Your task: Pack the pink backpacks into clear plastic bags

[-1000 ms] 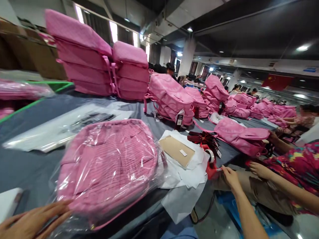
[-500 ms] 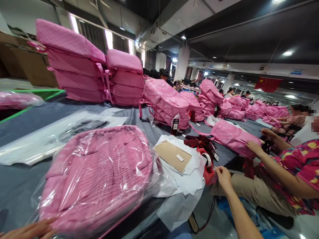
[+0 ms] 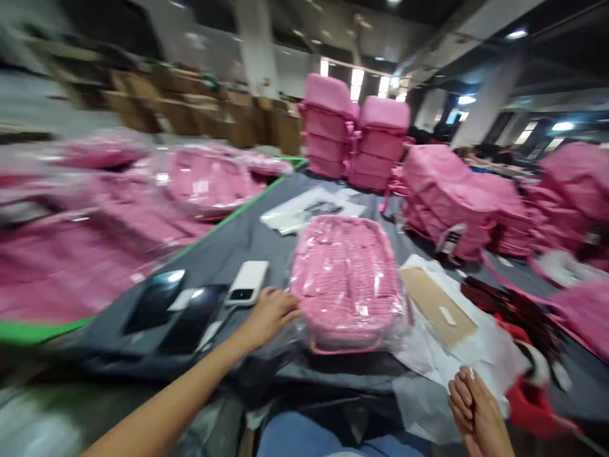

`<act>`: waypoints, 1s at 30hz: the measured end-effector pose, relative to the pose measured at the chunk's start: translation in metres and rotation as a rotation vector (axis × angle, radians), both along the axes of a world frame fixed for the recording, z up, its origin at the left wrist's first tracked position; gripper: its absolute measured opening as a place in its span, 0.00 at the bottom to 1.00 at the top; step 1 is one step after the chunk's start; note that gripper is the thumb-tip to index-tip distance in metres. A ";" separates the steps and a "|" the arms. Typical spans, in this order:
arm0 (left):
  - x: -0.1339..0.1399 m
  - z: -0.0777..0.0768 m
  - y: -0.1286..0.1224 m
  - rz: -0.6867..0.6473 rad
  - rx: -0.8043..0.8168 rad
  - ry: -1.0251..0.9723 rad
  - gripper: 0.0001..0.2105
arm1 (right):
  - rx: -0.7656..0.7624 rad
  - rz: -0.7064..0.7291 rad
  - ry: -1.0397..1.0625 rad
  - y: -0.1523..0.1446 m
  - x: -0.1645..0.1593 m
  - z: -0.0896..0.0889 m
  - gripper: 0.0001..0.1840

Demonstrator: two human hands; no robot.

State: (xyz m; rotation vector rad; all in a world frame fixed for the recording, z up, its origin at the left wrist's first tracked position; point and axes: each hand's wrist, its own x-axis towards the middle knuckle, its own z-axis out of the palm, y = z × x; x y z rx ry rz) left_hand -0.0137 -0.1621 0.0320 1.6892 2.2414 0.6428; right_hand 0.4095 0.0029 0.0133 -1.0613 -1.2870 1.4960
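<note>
A pink backpack sealed in a clear plastic bag [image 3: 347,282] lies flat on the grey table [image 3: 238,238] in front of me. My left hand [image 3: 269,314] reaches in from the lower left, its fingers curled on the plastic at the bag's near left corner. At the bottom right my right hand [image 3: 476,412] is raised, fingers pressed together, just below the edge of white paper sheets [image 3: 476,355]. Nothing shows between its fingers. The view is blurred by motion.
A white power bank [image 3: 247,282] and two dark devices [image 3: 155,298] lie left of my hand. Right of the bag a cardboard sheet [image 3: 435,304] rests on paper, beside a red tape dispenser [image 3: 528,387]. Stacked pink backpacks [image 3: 328,127] line the back and right; bagged ones [image 3: 204,181] fill the left.
My head has swung left, away from the co-worker. My right hand has left the tape dispenser and come back toward me. My left hand stays at the bag's near corner.
</note>
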 end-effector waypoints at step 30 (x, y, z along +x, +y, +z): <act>-0.003 -0.021 0.008 0.069 0.099 -0.117 0.04 | 1.094 0.951 -1.104 -0.023 -0.269 0.046 0.09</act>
